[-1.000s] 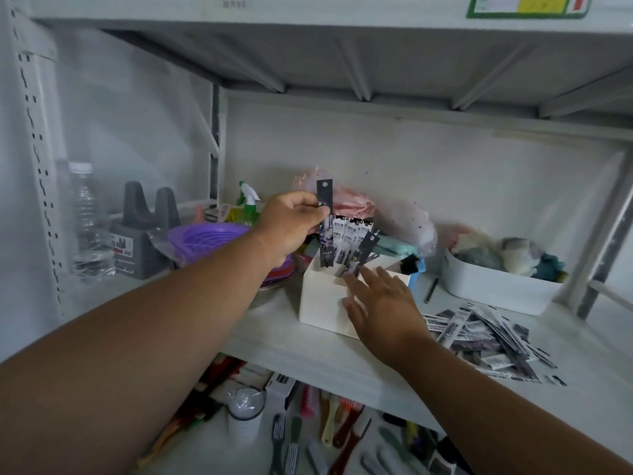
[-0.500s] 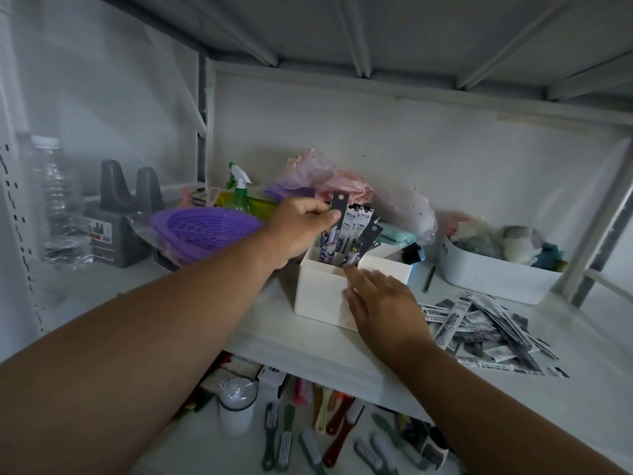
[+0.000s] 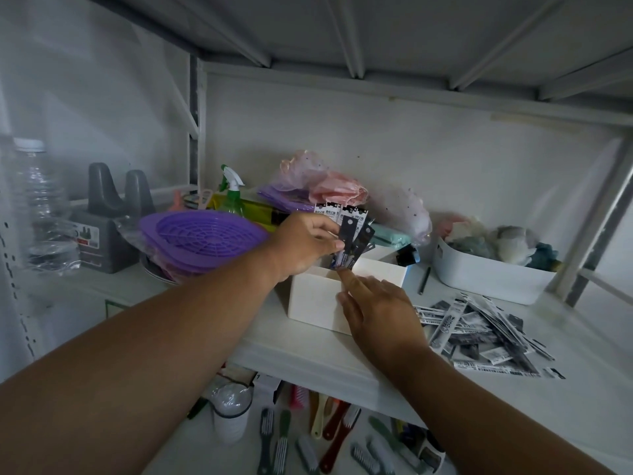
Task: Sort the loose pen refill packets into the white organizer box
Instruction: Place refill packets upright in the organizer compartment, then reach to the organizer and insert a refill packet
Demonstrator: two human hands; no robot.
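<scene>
A: Packet [image 3: 348, 231]?
B: Left hand [image 3: 303, 243] pinches it by the top, long axis near upright, low end in the box [image 3: 313, 298].
A: Right hand [image 3: 380, 311]?
B: Fingers relaxed on the box front. Pile [image 3: 479, 332] is nearest that hand.

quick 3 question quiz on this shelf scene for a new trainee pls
1. True or false: the left hand pinches a dark refill packet over the white organizer box.
2. Where does the loose packet pile lie relative to the box: A left, B right, C inside?
3. What does the right hand touch?

Key: 1 true. 2 B. 3 the box's front edge, with fingers extended.
</scene>
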